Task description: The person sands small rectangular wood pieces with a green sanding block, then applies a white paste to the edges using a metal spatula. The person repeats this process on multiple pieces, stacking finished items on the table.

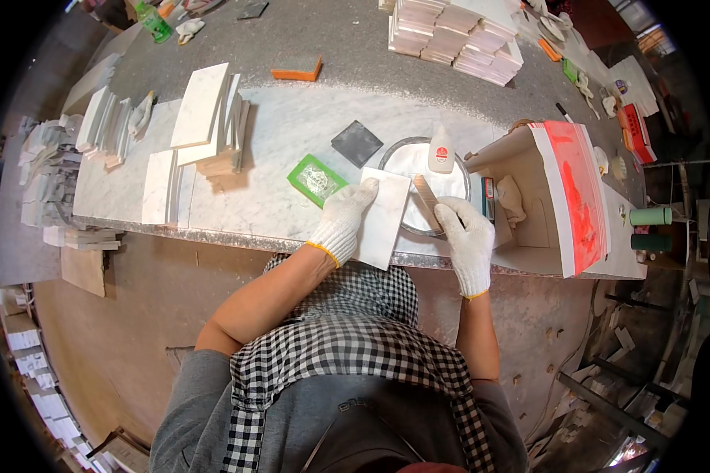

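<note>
My left hand (343, 211), in a white knit glove, is closed on the edge of a white marble tile (384, 221) at the bench's front edge. In my right hand (467, 232), also gloved, is a flat tan stick (426, 194), tilted close to the tile's right edge. Whether they touch I cannot tell. Behind both hands sits a round dark-rimmed pan (397, 147) with white material in it. A white bottle (442, 154) with a red label is at the pan's far right. Left of the pan are a green packet (315, 180) and a dark square pad (356, 143).
An open cardboard box (548, 206) with a red-marked side stands to the right, a crumpled glove (511, 199) inside. Stacked tiles (205, 110) stand on the left, with a bigger white stack (454, 35) at the back. An orange block (297, 72) lies on the grey surface.
</note>
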